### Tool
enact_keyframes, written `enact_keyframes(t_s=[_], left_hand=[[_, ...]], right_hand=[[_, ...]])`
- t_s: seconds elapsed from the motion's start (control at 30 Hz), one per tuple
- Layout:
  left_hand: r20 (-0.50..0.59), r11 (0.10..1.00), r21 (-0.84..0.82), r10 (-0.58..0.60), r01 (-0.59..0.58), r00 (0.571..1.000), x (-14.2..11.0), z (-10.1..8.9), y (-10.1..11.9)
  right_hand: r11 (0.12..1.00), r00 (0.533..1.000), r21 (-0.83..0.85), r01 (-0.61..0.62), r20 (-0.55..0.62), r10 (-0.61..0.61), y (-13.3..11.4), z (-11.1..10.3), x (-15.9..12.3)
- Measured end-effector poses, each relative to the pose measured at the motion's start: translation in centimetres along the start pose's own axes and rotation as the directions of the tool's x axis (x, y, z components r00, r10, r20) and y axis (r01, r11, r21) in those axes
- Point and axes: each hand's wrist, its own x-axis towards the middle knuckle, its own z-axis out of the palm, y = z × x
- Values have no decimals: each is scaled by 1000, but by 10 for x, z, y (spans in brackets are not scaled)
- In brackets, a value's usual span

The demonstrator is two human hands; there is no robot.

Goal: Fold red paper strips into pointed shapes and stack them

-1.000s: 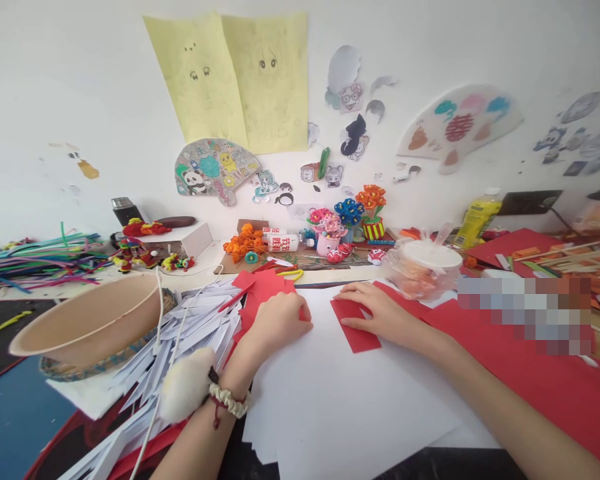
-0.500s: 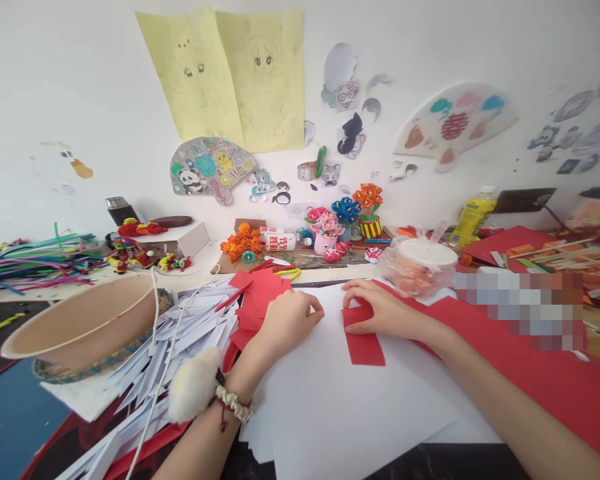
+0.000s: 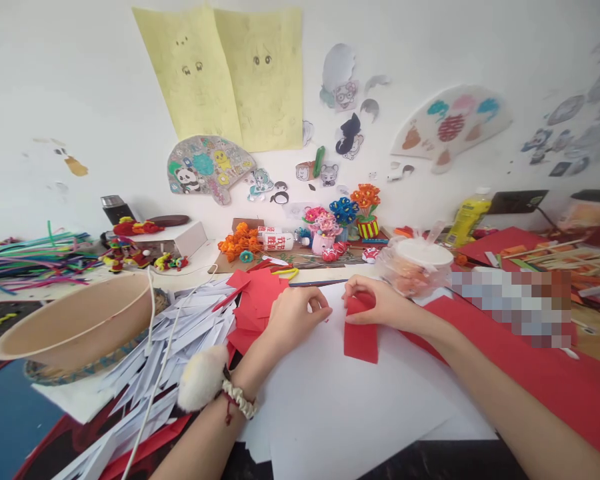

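My right hand (image 3: 375, 301) grips a red paper strip (image 3: 361, 341) between thumb and fingers. The strip's lower end hangs toward me over a large white paper sheet (image 3: 350, 413). To its left, my left hand (image 3: 300, 312) is closed in a pinch, apart from the strip. A tiny red fleck shows just below its fingertips; what the pinch holds, if anything, I cannot make out. A white fluffy ball and a scrunchie circle the left wrist. Red paper pieces (image 3: 255, 300) lie behind my left hand.
Left of the sheet are folded white paper strips (image 3: 190, 333), a white cable and a beige bowl (image 3: 75, 320). A lidded cup in plastic (image 3: 417, 263) stands beyond my right hand. Red paper (image 3: 520, 373) spreads to the right. Craft flowers (image 3: 345, 213) line the wall.
The red strip has turned so its lower end points more straight toward me. My left hand has come slightly nearer to it. A small red fleck now shows below the left fingertips.
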Motion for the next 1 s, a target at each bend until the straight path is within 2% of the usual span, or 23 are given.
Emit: enact_keyframes(t_s=[0.1, 0.23, 0.33, 0.43, 0.53, 0.7, 0.8, 0.93, 1.0], left_hand=[[-27, 998, -54, 29, -30, 999, 1, -2, -1], [-73, 991, -133, -4, -6, 997, 1, -6, 2], [-52, 975, -218, 30, -40, 998, -1, -7, 8], [5, 953, -289, 95, -89, 996, -2, -5, 13], [-11, 943, -319, 97, -96, 995, -3, -4, 15], [-164, 912, -405, -8, -60, 986, -2, -10, 8], [-209, 887, -460, -53, -51, 976, 0, -14, 4], [-268, 924, -376, -35, -71, 963, 0, -13, 2], [-328, 957, -282, -29, -68, 944, -1, -12, 2]], right_hand=[[993, 999, 103, -49, 28, 46, -4, -1, -1], [936, 988, 319, -146, 87, 125, -8, -3, -3], [899, 994, 426, -97, -3, 109, -13, -3, -4], [913, 983, 407, 11, -172, 65, -20, 1, -5], [950, 937, 298, 93, -348, 18, -26, 8, -2], [905, 915, 414, 102, -395, 78, -35, 15, 10], [895, 957, 442, 62, -280, 73, -41, 21, 18], [907, 929, 413, 76, -359, 85, -43, 35, 23], [903, 942, 428, 39, -318, 110, -41, 42, 22]])
